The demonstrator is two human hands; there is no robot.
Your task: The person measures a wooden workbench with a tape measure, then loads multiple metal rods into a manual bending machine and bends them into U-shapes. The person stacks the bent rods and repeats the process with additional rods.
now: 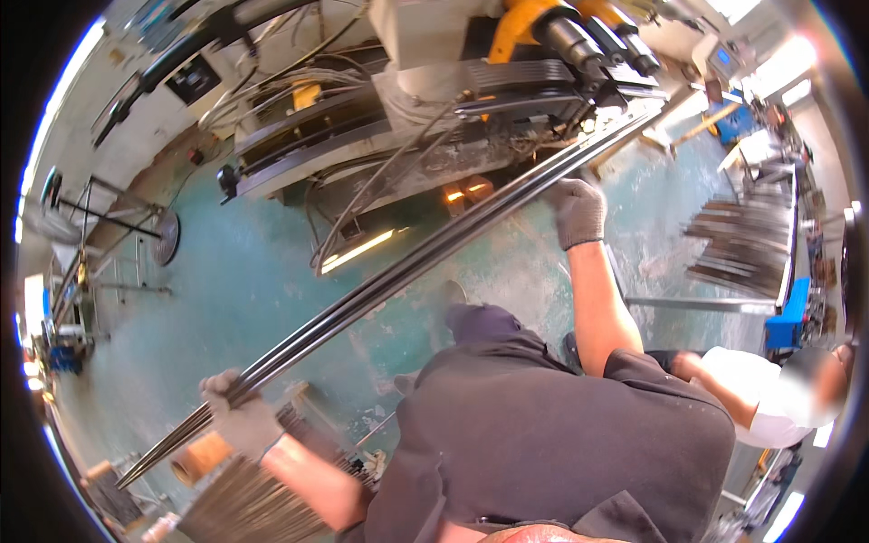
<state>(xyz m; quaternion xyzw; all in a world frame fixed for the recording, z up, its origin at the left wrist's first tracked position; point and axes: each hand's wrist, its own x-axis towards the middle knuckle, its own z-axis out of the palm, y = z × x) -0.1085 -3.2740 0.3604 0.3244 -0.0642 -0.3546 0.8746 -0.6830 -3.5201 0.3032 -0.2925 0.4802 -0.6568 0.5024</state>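
A bundle of several long, slim metal bars (398,273) runs slantwise across the view, from the lower left up to the machine at the upper right. My left hand (240,418), in a grey knitted glove, is closed around the bars near their lower left end. Farther up, my right hand (579,214), also gloved, grips the bundle close to the machine; its fingertips are partly hidden. The upper ends of the bars reach into the glare by the machine's yellow-and-steel heads (575,41).
A rack of stacked bars (742,240) stands at right, beside a person in a white shirt (751,389). More bars (258,502) and a cardboard tube (201,457) lie at lower left. Cables and hoses hang along the machine bed (326,149). A wheeled metal frame (118,253) stands far left.
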